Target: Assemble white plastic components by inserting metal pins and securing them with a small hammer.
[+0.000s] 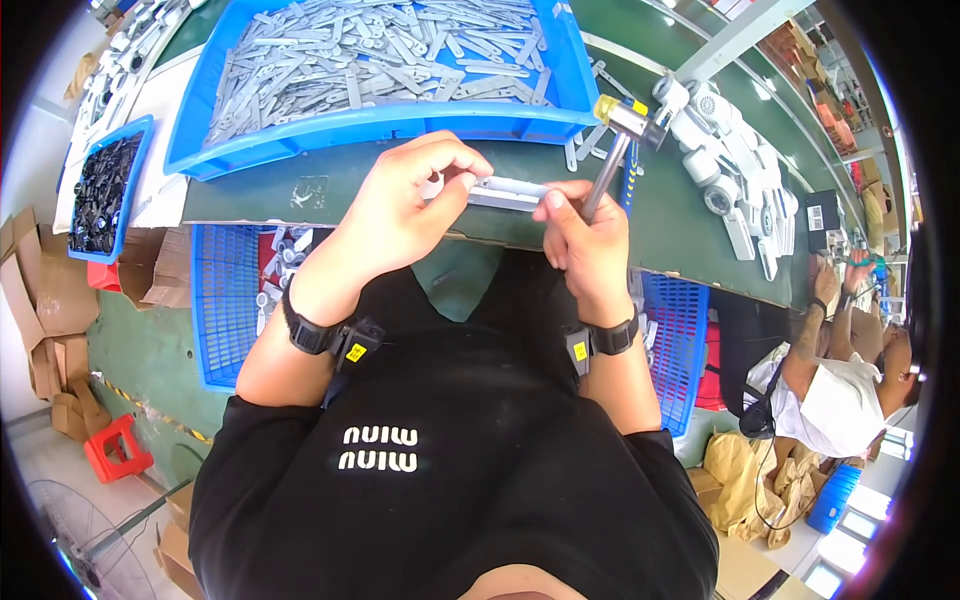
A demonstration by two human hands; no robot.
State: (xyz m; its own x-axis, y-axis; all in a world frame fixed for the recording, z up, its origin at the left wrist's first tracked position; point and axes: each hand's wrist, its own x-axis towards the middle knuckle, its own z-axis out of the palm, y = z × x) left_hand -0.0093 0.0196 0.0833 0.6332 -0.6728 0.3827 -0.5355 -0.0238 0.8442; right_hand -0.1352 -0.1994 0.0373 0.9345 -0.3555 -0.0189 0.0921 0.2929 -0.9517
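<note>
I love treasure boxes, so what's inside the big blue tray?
Lots of thin grey strips lie jumbled in the tray, many crossing each other. Only the top ones show; they cover whatever is deeper, so I can't see what's underneath.

A red stool (117,450) stands near striped tape (150,411) edging green floor (150,345).

One hammer (611,168), two under-table blue baskets (225,315), one fan (90,555)
</note>
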